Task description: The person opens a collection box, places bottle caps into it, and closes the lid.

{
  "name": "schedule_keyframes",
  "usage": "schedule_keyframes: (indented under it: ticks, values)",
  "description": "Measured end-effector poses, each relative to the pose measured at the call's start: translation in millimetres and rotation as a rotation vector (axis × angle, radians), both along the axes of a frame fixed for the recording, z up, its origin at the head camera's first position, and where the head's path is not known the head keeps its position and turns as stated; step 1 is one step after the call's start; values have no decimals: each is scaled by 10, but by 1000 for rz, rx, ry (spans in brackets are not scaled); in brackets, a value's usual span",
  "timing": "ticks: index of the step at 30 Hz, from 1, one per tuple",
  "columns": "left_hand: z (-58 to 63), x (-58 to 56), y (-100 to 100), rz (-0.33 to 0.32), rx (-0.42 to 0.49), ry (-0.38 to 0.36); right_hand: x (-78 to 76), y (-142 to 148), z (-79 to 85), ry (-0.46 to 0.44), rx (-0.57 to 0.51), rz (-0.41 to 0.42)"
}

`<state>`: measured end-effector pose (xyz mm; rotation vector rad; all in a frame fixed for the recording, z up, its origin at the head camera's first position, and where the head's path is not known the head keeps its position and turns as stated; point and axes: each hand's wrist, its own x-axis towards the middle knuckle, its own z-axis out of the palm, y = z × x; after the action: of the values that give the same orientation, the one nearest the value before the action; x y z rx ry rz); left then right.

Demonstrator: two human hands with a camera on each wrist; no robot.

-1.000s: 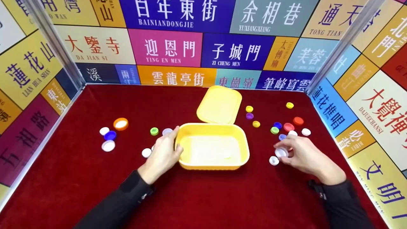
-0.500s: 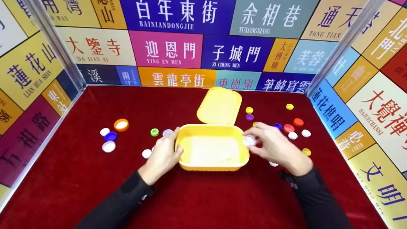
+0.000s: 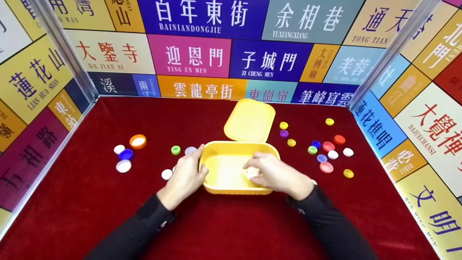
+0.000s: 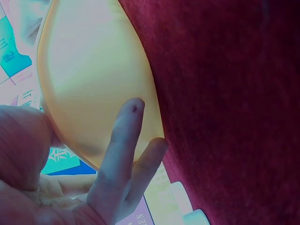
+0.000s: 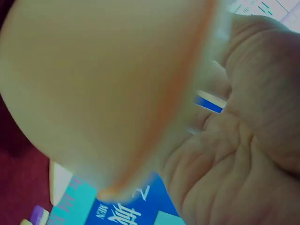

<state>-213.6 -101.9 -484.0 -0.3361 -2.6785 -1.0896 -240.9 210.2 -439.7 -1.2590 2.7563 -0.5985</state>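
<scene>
A yellow plastic box [image 3: 234, 190] stands near the middle of the red table. My left hand [image 3: 186, 177] grips its left side. In the left wrist view, fingers [image 4: 123, 140] of that hand lie along the outer wall of the box. My right hand [image 3: 279, 175] is inside the box's right part and pinches a white bottle cap [image 3: 252, 172] low over its floor. From the right wrist, the box wall [image 5: 93, 93] hides that cap and the fingertips.
A yellow lid [image 3: 249, 120] lies behind the box. Several loose caps are spread to the right, among them a pink cap [image 3: 326, 167] and a purple cap [image 3: 284, 133]. More lie leftward, including an orange cap [image 3: 138, 141] and a green cap [image 3: 175, 150]. Printed panels enclose the table.
My right hand has picked up the white cap from the caps on the right and carried it left, over the rim and into the box. The left hand has stayed on the box.
</scene>
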Motion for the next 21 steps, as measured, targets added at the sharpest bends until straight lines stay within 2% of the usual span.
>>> schedule_keyframes:
  ticks: [6,21]
  values:
    - [2,2,-2,3,-3,-21,-41,-44,-67,-12,-27,18]
    - [8,-1,1,-4,2,-27,-59,46,8,-14,-24,-41]
